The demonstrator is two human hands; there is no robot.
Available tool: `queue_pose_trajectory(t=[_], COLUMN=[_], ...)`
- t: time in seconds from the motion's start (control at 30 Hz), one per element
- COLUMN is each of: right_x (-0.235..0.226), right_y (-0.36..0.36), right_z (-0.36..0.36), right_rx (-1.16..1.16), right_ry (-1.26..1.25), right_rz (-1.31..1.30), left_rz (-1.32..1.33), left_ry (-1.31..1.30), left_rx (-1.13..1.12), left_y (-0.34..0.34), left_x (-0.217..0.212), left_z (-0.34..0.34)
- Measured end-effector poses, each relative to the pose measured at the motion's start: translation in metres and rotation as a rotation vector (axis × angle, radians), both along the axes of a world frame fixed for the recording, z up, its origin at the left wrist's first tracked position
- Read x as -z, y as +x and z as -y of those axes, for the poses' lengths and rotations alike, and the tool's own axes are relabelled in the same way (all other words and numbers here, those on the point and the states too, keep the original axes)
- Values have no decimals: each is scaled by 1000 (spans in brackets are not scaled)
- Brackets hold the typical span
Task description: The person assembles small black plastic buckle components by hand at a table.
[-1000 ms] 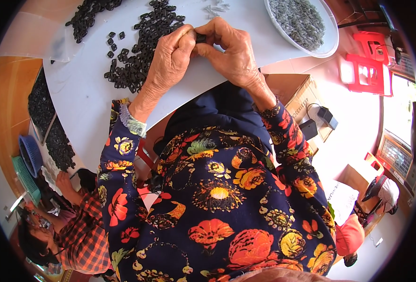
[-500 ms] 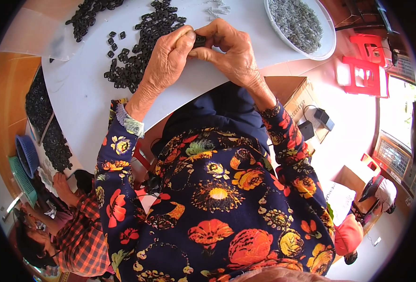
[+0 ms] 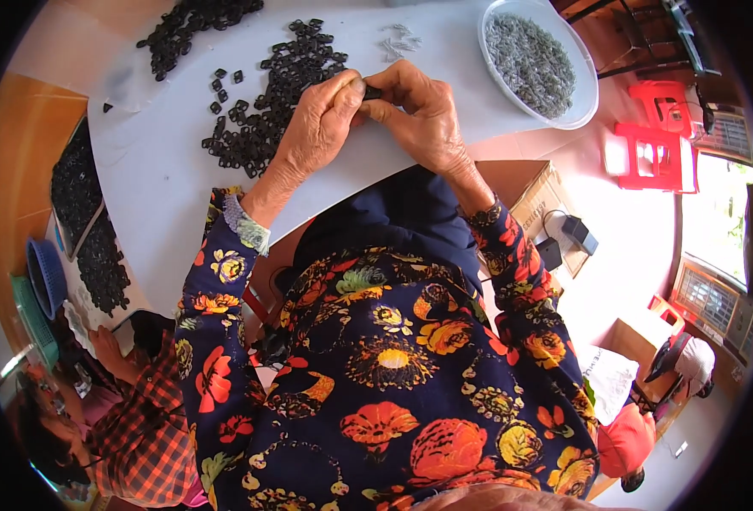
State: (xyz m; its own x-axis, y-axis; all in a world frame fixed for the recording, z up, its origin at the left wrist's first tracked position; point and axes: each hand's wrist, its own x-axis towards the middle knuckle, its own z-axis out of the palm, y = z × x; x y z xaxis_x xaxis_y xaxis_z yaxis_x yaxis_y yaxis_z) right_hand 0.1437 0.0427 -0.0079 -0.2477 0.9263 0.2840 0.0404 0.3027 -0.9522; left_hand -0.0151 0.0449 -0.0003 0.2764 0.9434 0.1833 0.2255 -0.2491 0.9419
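Observation:
Over the near edge of the white table [image 3: 168, 162], both hands meet at a small black plastic piece [image 3: 373, 92]. My left hand [image 3: 321, 121] is closed, its thumb and bent fingers pinching the piece from the left. From the right, my right hand [image 3: 423, 115] pinches the same piece between thumb and forefinger. Fingers cover most of it, so its full shape is hidden. Just left of my hands spreads a heap of black ring-like plastic pieces [image 3: 278, 106]. Beyond my right hand lies a little cluster of thin, clear-grey pins [image 3: 399, 43].
A round white tub [image 3: 593, 95] full of grey-clear pins stands at the table's right. More black pieces [image 3: 191, 30] lie at the far left. A cardboard box [image 3: 521, 183] sits below the right edge, red stools [image 3: 649, 153] farther off. A person in a checked shirt [image 3: 151, 417] works at left.
The whole view has shifted a little, so the table and heaps sit lower in it. Both hands still pinch the black piece, of which less shows between the fingers.

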Motion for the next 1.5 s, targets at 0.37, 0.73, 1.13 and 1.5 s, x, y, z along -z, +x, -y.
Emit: queue_pose_trajectory(t=[0.37,0.73,1.13,1.5], right_x=[-136,-28,-15,-13], right_y=[36,8,14,18], right_z=[-103,-28,-7,-4], right_rx=[435,246,190,207], right_ry=[627,69,-103,-160], right_rz=[428,82,125,152], left_rz=[207,-41,-322,-948], left_ry=[-16,-105,393,472], left_rx=[125,80,-334,-515], left_y=[3,-31,-119,-114], left_x=[-1,-15,-28,4], left_z=[20,26,-70,-184])
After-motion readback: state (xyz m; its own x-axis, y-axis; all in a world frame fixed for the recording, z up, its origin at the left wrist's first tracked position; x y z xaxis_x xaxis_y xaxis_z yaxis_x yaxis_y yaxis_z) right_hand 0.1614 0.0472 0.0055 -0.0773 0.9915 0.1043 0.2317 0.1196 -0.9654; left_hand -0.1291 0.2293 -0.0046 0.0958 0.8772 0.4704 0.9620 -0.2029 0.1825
